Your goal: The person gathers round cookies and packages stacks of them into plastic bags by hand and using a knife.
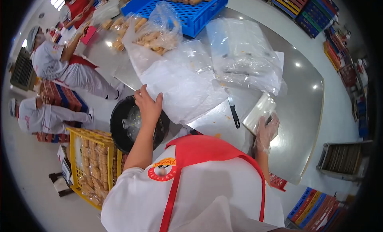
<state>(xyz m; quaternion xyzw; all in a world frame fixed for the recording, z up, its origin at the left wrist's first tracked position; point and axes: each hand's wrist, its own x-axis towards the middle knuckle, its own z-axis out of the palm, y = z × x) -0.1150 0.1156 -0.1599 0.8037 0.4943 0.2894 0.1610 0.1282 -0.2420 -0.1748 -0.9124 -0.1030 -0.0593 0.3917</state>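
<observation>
My left hand (148, 106), bare, has its fingers apart. It is at the left edge of a large whitish plastic sheet (175, 86), over the rim of a black bin (118, 132) with crumpled clear plastic inside. My right hand (266, 132) wears a clear glove. Its bent fingers grip the near right edge of a small stack of clear plastic bags (257, 114) on the metal table (299, 124). Between my hands lies a knife (233, 110) with a black handle. A clear bag of bread pieces (151, 40) stands beyond the sheet.
Larger plastic bags (243, 52) lie at the far middle of the table. Behind the bread pieces is a blue crate (195, 22) with bread rolls. A yellow crate (76, 160) of packed bread stands at left. Several people in white work at left. Stacked crates (315, 208) stand at right.
</observation>
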